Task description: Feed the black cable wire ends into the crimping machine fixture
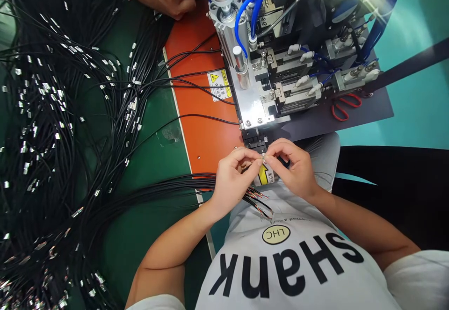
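A small pale piece (264, 158) sits pinched between both hands (229, 181) (297, 172)

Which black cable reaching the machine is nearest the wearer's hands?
The lone arching cable, lowest in view of those crossing the orange plate to the machine; other cables meet it farther from the left hand and right hand.

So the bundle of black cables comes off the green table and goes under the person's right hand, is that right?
Not quite: the head view shows the bundle of black cables going under the left hand. It does come off the green table.
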A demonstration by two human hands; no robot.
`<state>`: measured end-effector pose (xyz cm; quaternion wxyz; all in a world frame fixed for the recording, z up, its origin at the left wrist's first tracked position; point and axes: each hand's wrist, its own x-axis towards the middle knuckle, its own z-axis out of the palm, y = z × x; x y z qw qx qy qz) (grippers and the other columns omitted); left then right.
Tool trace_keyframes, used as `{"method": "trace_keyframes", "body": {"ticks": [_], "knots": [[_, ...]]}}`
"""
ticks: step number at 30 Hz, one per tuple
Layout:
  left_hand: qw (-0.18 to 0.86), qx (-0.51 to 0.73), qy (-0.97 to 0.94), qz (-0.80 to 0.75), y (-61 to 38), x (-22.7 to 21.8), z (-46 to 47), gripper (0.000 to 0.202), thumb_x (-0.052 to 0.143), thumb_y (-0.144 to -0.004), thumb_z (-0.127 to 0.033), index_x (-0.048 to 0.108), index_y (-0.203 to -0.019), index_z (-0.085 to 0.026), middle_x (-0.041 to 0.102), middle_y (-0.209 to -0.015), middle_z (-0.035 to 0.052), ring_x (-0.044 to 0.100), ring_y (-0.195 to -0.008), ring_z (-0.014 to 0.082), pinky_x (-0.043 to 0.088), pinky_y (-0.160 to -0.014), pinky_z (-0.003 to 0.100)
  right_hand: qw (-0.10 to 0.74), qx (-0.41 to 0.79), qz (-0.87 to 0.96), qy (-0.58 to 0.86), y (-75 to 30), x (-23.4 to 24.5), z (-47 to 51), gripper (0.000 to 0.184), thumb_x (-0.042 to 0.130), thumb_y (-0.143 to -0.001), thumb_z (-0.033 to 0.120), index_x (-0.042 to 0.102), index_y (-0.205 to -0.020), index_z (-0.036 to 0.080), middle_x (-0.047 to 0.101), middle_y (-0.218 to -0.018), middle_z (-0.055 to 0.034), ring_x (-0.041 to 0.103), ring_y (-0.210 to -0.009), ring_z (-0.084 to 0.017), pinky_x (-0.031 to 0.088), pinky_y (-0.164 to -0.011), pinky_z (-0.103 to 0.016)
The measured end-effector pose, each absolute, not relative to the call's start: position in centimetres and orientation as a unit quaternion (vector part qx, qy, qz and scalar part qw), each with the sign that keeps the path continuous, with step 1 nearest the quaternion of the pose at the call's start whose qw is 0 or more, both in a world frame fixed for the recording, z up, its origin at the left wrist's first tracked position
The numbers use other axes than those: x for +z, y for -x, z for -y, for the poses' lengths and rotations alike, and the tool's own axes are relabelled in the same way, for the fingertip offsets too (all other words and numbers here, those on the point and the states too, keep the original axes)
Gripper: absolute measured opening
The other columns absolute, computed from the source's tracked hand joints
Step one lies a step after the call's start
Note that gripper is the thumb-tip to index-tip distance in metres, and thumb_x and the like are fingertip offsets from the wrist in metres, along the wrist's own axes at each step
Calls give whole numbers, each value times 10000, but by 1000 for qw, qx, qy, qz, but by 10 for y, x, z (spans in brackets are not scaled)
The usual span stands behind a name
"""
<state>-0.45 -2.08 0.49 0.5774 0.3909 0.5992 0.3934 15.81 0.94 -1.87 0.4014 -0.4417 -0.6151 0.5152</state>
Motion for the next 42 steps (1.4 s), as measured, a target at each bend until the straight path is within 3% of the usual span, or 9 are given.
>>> {"method": "trace_keyframes", "body": {"ticks": [4,8,12,25,42], "knots": [[544,347,-465,-606,13,2,27,170,638,-910,-320,679,-1012,-190,633,-837,33,556,-686,118,473,-623,242,407,523,597,451,-162,-23,-10,73,625,-888,180,631,-820,207,605,-838,-25,555,-765,-159,454,-668,-310],[353,331,-637,-600,21,-8,23,147,580,-936,-223,688,-1035,-207,625,-972,67,596,-881,163,501,-793,284,388,576,543,472,-165,-36,-20,68,648,-877,222,639,-815,194,604,-821,-16,553,-738,-144,450,-660,-292],[247,310,-733,-553,25,-27,4,233,524,-952,-165,667,-1135,-183,583,-988,79,589,-901,161,505,-798,277,371,638,449,504,-165,-56,-36,132,709,-835,296,658,-810,177,614,-741,3,542,-654,-119,443,-616,-262],[168,252,-792,-530,31,-42,-9,315,473,-925,-77,632,-1182,-165,552,-939,74,582,-847,162,512,-691,266,346,674,382,529,-164,-67,-51,196,768,-787,348,677,-792,175,647,-709,9,556,-627,-105,448,-621,-249],[172,254,-794,-525,32,-45,-10,327,458,-950,-104,612,-1226,-187,599,-1062,98,624,-930,173,556,-761,280,348,672,385,528,-165,-72,-47,188,771,-802,354,685,-796,186,684,-751,-4,607,-673,-123,483,-657,-266]]}}
